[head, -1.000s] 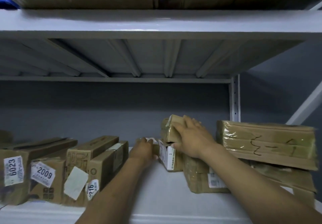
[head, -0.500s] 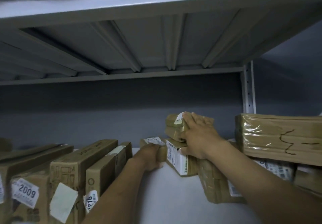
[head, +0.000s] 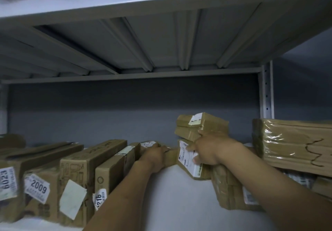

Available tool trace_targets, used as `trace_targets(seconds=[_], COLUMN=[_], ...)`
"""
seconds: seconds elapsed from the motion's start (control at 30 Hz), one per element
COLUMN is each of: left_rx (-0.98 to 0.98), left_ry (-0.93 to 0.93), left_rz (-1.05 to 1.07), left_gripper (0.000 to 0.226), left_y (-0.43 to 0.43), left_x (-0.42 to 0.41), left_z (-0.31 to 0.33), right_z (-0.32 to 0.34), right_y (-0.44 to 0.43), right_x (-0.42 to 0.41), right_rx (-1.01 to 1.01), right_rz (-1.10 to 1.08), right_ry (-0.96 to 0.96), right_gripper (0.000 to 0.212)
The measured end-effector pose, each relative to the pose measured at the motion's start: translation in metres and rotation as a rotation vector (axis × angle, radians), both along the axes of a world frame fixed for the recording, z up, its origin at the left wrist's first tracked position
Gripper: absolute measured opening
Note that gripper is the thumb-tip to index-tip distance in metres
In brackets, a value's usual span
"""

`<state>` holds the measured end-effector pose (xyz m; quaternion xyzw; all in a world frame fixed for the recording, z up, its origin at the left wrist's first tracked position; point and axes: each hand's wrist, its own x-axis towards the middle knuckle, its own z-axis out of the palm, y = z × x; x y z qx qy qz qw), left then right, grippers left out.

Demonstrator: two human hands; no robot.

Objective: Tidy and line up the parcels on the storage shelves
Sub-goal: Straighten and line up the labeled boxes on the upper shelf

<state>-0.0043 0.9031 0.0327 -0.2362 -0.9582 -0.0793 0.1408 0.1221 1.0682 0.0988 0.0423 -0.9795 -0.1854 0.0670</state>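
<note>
On the white shelf (head: 172, 194), my left hand (head: 154, 157) grips a small brown parcel (head: 149, 145) with a white label, deep in the middle. My right hand (head: 208, 151) is closed on a labelled parcel (head: 188, 160) just to the right, its thumb on the white label. A taped brown parcel (head: 197, 125) rests on top of that one, against my fingers. Below my right forearm another wrapped parcel (head: 228, 189) lies on the shelf.
A row of upright cardboard parcels (head: 75, 173) with number stickers fills the left side. A large plastic-wrapped parcel (head: 291, 142) sits stacked on others at the right. The upper shelf (head: 161, 0) hangs overhead; a perforated upright (head: 266, 90) stands at the back right.
The view has moved closer and tilted up. My right hand slid down from the top parcel onto the labelled parcel beneath. My left hand stays on the small parcel.
</note>
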Motion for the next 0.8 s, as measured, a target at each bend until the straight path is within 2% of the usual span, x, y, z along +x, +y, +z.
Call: trace_targets(seconds=[0.1,0.2,0.27,0.33,0.4,0.47,0.53,0.67,0.8], left_rx=[0.012,0.2,0.21,0.081,-0.128,-0.227,-0.233,-0.227,-0.31], left_ry=[0.102,0.029,0.007,-0.022,-0.039,-0.025,-0.039,-0.08,-0.066], left_rz=[-0.038,-0.07,-0.058,-0.006,0.065,0.121,0.124,0.059,0.08], left_gripper=[0.034,0.034,0.029,0.053,0.07,0.075,0.073,0.066,0.078], left_y=[-0.005,-0.007,-0.001,0.008,0.019,0.027,0.027,0.018,0.018], left_x=[-0.008,-0.007,0.002,0.01,0.015,0.015,0.011,0.013,0.026], left_z=[-0.002,0.0,0.006,0.009,0.007,0.004,0.002,0.01,0.019], right_z=[0.002,0.001,0.0,-0.001,-0.004,-0.007,-0.009,-0.009,-0.017], right_y=[0.003,0.01,0.014,0.016,0.018,0.02,0.022,0.016,0.011], right_x=[0.001,-0.004,-0.004,-0.002,0.001,0.004,0.012,0.036,0.054], right_rx=[0.028,-0.044,-0.134,-0.2,-0.271,-0.335,-0.357,-0.252,-0.261], right_rz=[-0.05,-0.051,-0.032,-0.012,0.003,0.026,0.06,0.118,0.178], right_ry=[0.022,0.041,0.028,0.029,0.058,0.109,0.209,0.5,0.571], right_gripper=[0.05,0.049,0.053,0.053,0.052,0.049,0.044,0.045,0.048])
